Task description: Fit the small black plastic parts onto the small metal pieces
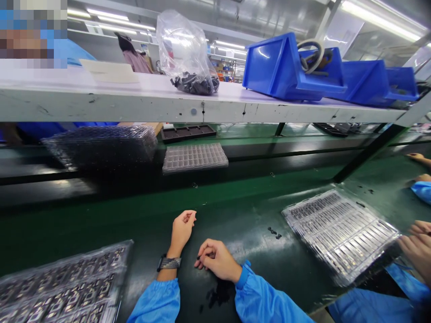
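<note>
My left hand (182, 229), with a dark watch (169, 262) on its wrist, hovers over the dark green work surface (242, 211). Its fingertips are pressed together, and whatever they may hold is too small to name. Just right and nearer to me, my right hand (218, 259) pinches a small black part (198, 258) between thumb and fingers. Below that hand lies a loose pile of black parts (218, 294). Further right are a few more small black pieces (274, 232). A clear tray of small electronic parts (67, 291) stands at the lower left.
On the right is a stack of clear trays (341, 233) with slim parts, beside co-workers' hands (417, 244). Overhead, a shelf (151, 105) bears a plastic bag (188, 54) of black parts and blue bins (289, 67). An empty-looking clear tray (195, 158) lies beneath.
</note>
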A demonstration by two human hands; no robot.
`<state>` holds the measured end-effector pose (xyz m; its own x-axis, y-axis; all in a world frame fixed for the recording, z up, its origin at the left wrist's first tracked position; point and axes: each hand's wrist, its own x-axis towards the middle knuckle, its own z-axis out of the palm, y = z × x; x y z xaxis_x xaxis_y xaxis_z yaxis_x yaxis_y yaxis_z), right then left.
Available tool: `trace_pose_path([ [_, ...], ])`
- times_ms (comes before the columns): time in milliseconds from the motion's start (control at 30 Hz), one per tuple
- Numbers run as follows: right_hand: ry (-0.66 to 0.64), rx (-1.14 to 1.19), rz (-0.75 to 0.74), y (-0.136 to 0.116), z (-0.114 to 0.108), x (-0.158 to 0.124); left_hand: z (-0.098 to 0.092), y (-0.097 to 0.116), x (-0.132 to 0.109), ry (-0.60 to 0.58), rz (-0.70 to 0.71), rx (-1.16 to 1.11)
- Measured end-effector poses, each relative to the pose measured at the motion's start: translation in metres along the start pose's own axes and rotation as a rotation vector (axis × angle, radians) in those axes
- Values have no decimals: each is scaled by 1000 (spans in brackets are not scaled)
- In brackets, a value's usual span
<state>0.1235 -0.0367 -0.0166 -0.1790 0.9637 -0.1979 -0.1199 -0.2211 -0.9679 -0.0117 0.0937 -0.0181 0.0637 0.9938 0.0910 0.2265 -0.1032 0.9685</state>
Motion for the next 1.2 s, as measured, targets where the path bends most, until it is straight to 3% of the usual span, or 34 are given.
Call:
trace_pose_path([
  [1200, 4, -19, -31, 7, 0, 2, 2, -3, 1, 10, -15, -22],
])
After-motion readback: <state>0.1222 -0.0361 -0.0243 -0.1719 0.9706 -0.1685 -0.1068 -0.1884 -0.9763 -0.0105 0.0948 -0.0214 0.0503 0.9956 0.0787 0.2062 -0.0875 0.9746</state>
